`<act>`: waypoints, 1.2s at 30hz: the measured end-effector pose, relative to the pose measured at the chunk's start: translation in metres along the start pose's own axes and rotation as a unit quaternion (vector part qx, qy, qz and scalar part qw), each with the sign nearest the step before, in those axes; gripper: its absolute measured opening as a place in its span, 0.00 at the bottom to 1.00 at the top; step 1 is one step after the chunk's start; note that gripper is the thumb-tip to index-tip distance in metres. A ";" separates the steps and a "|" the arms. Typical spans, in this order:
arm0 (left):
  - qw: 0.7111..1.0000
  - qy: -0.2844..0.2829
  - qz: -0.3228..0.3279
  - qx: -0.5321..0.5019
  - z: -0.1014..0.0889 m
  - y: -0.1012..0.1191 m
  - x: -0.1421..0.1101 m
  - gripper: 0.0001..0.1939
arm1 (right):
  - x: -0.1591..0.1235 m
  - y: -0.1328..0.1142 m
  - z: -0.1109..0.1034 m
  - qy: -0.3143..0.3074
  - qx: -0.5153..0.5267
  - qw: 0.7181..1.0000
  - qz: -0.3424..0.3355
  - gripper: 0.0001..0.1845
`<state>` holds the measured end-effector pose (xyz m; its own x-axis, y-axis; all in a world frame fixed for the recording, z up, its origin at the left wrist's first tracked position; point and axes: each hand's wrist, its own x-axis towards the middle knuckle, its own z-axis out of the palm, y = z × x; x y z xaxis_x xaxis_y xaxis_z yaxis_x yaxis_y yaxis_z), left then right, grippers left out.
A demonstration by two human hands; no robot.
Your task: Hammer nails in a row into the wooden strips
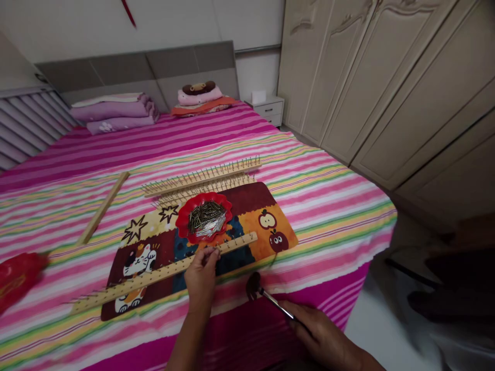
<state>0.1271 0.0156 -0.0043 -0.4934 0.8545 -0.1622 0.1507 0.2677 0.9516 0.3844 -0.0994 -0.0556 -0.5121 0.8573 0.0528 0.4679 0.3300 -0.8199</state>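
My left hand [201, 270] is closed in a pinch at the upper edge of a long wooden strip [170, 269], around a nail mostly hidden by the fingertips. Nails stand up along the strip, which lies slantwise across a patterned mat [255, 211]. In my right hand [319, 332] is the handle of a claw hammer [278, 304]; its dark head is right of the strip, above the bedspread. Just beyond my left hand, a red scalloped dish [181, 231] on the mat holds a heap of loose nails [207, 216].
Past the dish lie two wooden strips [204, 178] bristling with nails. A plain wooden bar [104, 206] and another red dish [19, 278] are on the striped bedspread [320, 196] to the left. Folded bedding [116, 111] rests near the headboard; wardrobes [348, 77] stand at right.
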 end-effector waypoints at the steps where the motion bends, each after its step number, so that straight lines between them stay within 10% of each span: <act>1: 1.000 0.002 0.002 0.008 0.001 -0.002 0.000 0.20 | 0.000 0.001 0.001 0.004 -0.002 1.000 0.001 0.25; 12: 0.982 0.030 0.142 0.124 0.005 -0.019 0.004 0.15 | -0.001 -0.006 -0.006 0.018 0.054 0.998 0.024 0.22; 21: 0.966 0.012 0.213 0.147 0.006 -0.026 0.001 0.12 | 0.045 -0.075 -0.024 0.093 0.292 0.944 0.119 0.24; 36: 0.960 0.001 0.246 0.131 0.008 -0.035 0.002 0.10 | 0.088 -0.102 -0.029 0.053 0.206 0.973 0.085 0.20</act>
<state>0.1279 0.0112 -0.0397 -0.3095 0.9054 0.2907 0.5755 -0.0650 0.8152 0.3128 -0.0459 0.0495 -0.3648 0.9290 -0.0627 0.1997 0.0123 -0.9798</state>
